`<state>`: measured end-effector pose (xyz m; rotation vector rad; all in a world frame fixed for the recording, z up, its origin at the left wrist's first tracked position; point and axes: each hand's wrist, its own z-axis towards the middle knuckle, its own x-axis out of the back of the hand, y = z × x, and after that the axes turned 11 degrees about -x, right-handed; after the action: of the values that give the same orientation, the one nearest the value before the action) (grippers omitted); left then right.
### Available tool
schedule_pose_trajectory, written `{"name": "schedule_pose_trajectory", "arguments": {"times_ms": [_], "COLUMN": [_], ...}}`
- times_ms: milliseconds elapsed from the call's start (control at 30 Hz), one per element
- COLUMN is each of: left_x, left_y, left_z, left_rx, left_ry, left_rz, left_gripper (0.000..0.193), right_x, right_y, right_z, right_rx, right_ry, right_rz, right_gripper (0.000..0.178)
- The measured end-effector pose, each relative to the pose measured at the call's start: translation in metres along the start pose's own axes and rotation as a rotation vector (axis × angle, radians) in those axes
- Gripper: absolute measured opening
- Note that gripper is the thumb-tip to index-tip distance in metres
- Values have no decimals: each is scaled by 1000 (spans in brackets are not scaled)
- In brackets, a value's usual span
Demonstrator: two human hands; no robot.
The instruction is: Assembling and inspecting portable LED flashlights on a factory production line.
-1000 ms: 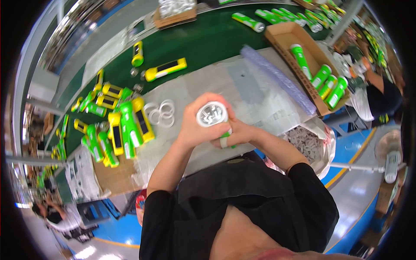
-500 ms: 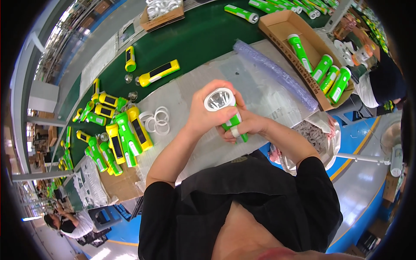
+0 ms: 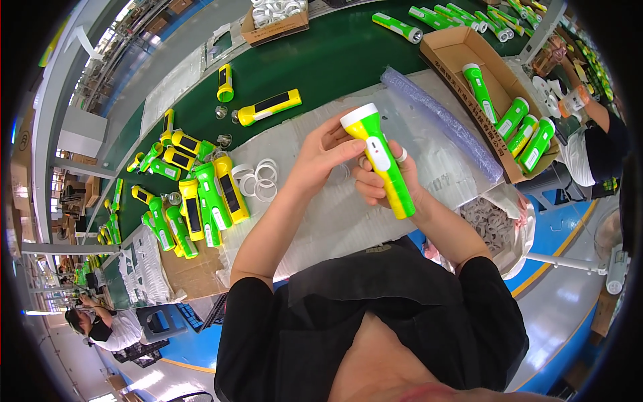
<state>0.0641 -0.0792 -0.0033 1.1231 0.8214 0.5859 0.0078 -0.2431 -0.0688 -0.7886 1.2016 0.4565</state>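
Flashlight (image 3: 380,161) of green and yellow plastic, with a flared head, a white rim and an oblong white panel on its side, is inside the two-handed grip, in front of the chest and above a grey sheet (image 3: 311,231). The bare right hand (image 3: 392,175) grasps the barrel from behind and from the right, its fingertips curled round to the left edge; the bare left hand (image 3: 328,149) holds the flared end from the left, thumb at the neck, some fingers hidden behind it. So the left hand is nearer the head, the right hand nearer the tail. The long axis runs aslant through the grip: the white-rimmed end points away from the chest and a little left, and the narrow tail comes back toward the chest and a little right, past the right fingers. The panel side faces upward; the lens is out of sight. Left of the grip lie thin white plastic rings (image 3: 256,182), and beyond them a heap of green and yellow flashlights (image 3: 213,197); to its right, past a bluish strip of clear wrap (image 3: 442,124), stands a long brown cardboard tray (image 3: 469,104).
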Motion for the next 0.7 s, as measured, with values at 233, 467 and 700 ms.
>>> {"name": "schedule_pose_trajectory", "arguments": {"times_ms": [233, 467, 700], "left_x": [-8, 3, 9], "left_y": [0, -7, -13], "left_z": [12, 16, 17], "left_rx": [29, 24, 78], "left_ry": [10, 53, 57], "left_rz": [31, -91, -157], "left_gripper": [71, 73, 72], "right_x": [8, -39, -25], "right_y": [-9, -19, -16], "right_z": [3, -5, -5], "right_rx": [-23, 118, 267], "right_ry": [-309, 732, 1093], "right_rz": [108, -780, -1587], "right_gripper": [60, 43, 47]}}
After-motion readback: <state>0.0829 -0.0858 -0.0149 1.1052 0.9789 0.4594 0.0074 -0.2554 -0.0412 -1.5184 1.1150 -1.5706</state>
